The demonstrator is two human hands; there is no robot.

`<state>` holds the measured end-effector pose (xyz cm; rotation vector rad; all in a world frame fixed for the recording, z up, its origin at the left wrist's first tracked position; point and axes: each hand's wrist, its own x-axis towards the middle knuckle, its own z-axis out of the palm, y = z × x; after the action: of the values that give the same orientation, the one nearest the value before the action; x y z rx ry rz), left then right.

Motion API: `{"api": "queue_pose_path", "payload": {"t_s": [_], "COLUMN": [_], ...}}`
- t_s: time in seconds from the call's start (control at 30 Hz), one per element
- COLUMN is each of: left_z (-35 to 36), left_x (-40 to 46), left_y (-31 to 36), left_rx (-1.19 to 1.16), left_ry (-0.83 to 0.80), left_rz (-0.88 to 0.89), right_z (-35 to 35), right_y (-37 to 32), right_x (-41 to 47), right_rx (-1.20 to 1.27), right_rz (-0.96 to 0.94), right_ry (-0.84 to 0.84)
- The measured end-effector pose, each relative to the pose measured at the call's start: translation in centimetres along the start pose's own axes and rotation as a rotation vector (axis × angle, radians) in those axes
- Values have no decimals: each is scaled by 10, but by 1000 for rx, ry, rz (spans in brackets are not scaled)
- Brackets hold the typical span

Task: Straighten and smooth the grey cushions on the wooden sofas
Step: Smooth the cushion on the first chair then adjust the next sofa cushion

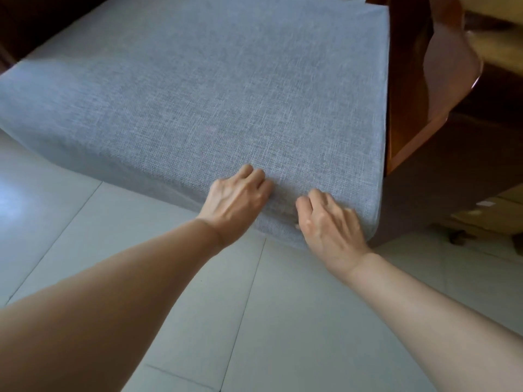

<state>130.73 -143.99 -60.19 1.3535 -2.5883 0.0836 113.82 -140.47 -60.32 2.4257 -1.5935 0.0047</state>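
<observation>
Grey cushion (215,89): a thick, square-cut seat pad is seen lying flat on the sofa, filling most of the view, with its near edge hanging toward the floor.
Fabric: a coarse, linen-like weave with fine light and dark flecks is shown; the top is drawn flat and largely free of creases.
Corners: the near right corner is rounded and softly padded; the far right corner is squarer.
Near edge: slight puckers are seen in the cloth between the two hands.
Left hand (237,199): it is laid on the cushion's near edge, knuckles up, the fingers curled down into the fabric; whether cloth is actually pinched cannot be told.
Right hand (331,224): it is placed just beside the left, near the right corner, the fingers bent and pressed against the top edge, the thumb tucked down the front face; a firm hold on the fabric cannot be confirmed.
Wooden sofa frame (410,89): polished reddish-brown wood with a curved arm is seen along the cushion's right side, touching it.
Dark strip (36,21): a shadowed part is seen behind the cushion's far left edge; its make cannot be told.
Floor (198,292): pale, glossy square tiles with thin dark joints are seen below the arms.
Containers: beige, box-like shapes (492,216) are glimpsed at the right edge, blurred; contents cannot be told.
</observation>
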Motion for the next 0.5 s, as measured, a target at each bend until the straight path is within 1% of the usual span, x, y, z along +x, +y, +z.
{"api": "queue_pose_path", "payload": {"t_s": [0.1,0.17,0.23,0.3,0.37,0.47,0.5], "left_z": [6,8,11,13,4,-5,-10], "left_x": [4,7,6,7,7,9,9], "left_y": [2,4,3,2,6,7,9], "left_rx": [-13,-46,-84,-82,-60,42,72], "left_ry": [10,19,3,45,-13,-195,-244], "left_rz": [14,24,37,63,70,-33,-41], "right_z": [-8,-14,-16,-21,-22,-28,-31], "right_y": [-1,-4,-3,-1,1,-3,-5], "right_x": [10,14,14,19,21,19,17], "right_rx": [-129,-174,-123,-82,-88,-117,-119], "right_rz": [24,-38,-125,-140,-143,-133,-127], "right_ry": [-94,-231,-266,-285,-339,-388,-391]}}
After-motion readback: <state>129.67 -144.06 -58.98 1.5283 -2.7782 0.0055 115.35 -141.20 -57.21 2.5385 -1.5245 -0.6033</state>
